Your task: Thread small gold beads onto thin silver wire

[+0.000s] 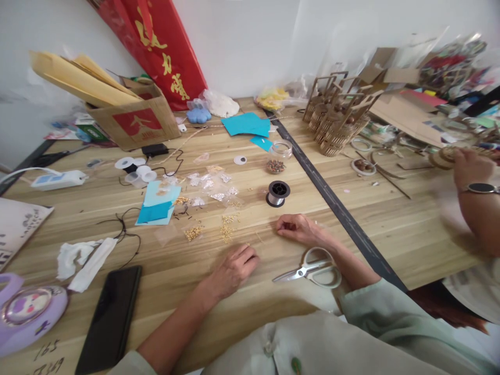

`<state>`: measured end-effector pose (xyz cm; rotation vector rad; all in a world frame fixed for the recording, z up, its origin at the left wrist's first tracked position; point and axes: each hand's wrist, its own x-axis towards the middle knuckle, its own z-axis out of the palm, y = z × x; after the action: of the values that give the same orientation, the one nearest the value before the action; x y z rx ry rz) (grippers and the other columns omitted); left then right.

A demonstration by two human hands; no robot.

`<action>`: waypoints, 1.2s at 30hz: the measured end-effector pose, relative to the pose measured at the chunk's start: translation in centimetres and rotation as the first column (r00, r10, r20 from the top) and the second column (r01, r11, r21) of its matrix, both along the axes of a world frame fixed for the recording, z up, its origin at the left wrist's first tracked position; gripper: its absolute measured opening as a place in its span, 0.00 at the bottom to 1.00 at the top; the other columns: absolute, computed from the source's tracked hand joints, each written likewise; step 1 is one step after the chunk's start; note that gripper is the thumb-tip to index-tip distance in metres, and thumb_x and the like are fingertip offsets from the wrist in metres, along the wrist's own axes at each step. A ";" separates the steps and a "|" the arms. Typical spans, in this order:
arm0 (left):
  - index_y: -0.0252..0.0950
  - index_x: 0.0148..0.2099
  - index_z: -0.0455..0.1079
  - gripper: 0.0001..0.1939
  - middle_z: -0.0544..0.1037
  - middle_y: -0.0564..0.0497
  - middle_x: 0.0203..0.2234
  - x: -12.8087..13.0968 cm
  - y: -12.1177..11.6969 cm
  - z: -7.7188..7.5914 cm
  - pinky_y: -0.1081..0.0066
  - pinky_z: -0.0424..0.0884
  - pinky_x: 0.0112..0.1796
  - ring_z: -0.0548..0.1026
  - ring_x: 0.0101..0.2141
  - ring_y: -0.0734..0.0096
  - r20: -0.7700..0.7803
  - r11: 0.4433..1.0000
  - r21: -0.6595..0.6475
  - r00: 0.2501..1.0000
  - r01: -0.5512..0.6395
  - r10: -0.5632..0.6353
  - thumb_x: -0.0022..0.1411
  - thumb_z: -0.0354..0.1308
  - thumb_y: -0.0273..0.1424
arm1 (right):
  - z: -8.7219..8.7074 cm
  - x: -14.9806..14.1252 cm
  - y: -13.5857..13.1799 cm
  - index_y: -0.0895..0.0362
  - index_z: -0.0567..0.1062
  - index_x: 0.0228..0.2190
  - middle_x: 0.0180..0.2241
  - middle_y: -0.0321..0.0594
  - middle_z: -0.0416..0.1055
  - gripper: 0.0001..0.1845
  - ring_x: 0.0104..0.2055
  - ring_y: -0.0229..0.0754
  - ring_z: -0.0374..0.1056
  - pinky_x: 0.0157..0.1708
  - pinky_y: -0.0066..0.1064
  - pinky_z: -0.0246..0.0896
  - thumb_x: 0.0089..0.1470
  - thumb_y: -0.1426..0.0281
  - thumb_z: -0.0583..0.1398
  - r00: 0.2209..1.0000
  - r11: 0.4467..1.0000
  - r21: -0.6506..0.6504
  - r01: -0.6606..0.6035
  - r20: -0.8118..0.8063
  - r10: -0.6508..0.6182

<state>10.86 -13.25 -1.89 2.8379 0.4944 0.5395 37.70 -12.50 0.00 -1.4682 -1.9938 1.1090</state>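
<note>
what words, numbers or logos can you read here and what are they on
"165": handwritten on the wooden table
"369": below it, characters before it unclear
"力": gold, on the red bag; its other characters unclear
Too blurred or small: lettering on the white bag, cardboard box and green box

A red bag [175,57] with gold characters leans against the wall [250,47], beside a cardboard box [135,122] with tan envelopes [84,78] sticking out. A black smartphone [110,317] lies on the tabletop [167,312] near a purple plastic object [31,317], with a white power strip [58,179] farther back. Small slatted baskets [336,125] stand clustered beyond the dark strip [332,200].
</note>
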 end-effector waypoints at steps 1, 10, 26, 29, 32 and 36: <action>0.33 0.38 0.68 0.09 0.71 0.47 0.33 0.0 0.0 -0.1 0.70 0.68 0.38 0.67 0.36 0.69 0.009 1.000 0.000 1.000 -0.004 0.004 0.65 0.46 0.23 | -0.1 0.1 0.0 0.60 0.73 0.33 0.28 0.36 0.71 0.09 0.27 0.34 0.62 0.27 0.24 0.56 0.53 0.67 0.58 1.000 1.000 0.001 -0.004 -0.005 0.004; 0.33 0.36 0.69 0.10 0.71 0.47 0.31 -0.1 0.4 0.6 0.69 0.67 0.37 0.67 0.35 0.69 0.013 0.998 0.037 0.999 -0.047 0.046 0.65 0.47 0.23 | 0.0 0.5 0.2 0.59 0.75 0.31 0.32 0.40 0.71 0.06 0.31 0.37 0.66 0.32 0.26 0.59 0.53 0.71 0.58 0.993 0.991 0.096 -0.091 0.086 0.083; 0.33 0.37 0.70 0.10 0.72 0.47 0.32 -0.3 0.5 1.0 0.68 0.69 0.39 0.68 0.37 0.68 0.024 0.996 0.064 0.998 -0.054 0.052 0.65 0.47 0.22 | 0.4 0.7 0.2 0.58 0.73 0.30 0.30 0.37 0.70 0.05 0.30 0.36 0.65 0.31 0.25 0.54 0.55 0.72 0.56 0.941 0.976 0.215 -0.032 0.336 -0.043; 0.33 0.37 0.69 0.10 0.72 0.47 0.32 -0.3 0.5 1.0 0.69 0.68 0.39 0.68 0.36 0.69 0.023 0.997 0.057 0.999 -0.051 0.050 0.65 0.47 0.23 | 0.2 1.0 0.4 0.57 0.73 0.30 0.30 0.37 0.70 0.05 0.30 0.36 0.65 0.30 0.25 0.53 0.55 0.72 0.56 0.925 0.978 0.209 -0.014 0.375 -0.067; 0.33 0.36 0.69 0.10 0.71 0.48 0.31 -0.3 0.5 0.9 0.69 0.68 0.37 0.68 0.36 0.69 0.014 0.998 0.054 0.999 -0.044 0.043 0.65 0.47 0.23 | 0.2 1.2 0.6 0.58 0.73 0.31 0.31 0.37 0.70 0.05 0.30 0.36 0.66 0.29 0.25 0.52 0.54 0.72 0.57 0.907 0.978 0.208 0.009 0.411 -0.096; 0.32 0.35 0.69 0.09 0.71 0.48 0.31 -0.3 0.4 0.7 0.69 0.68 0.36 0.68 0.35 0.69 0.020 0.998 0.053 0.999 -0.030 0.029 0.65 0.48 0.22 | 0.5 1.4 0.8 0.58 0.73 0.31 0.30 0.38 0.71 0.05 0.31 0.36 0.66 0.29 0.25 0.51 0.54 0.73 0.56 0.879 0.972 0.235 0.031 0.457 -0.138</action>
<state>10.56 -12.87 -1.20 2.8768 0.5273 0.5931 39.10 -11.70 0.47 -1.8073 -2.2491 0.4937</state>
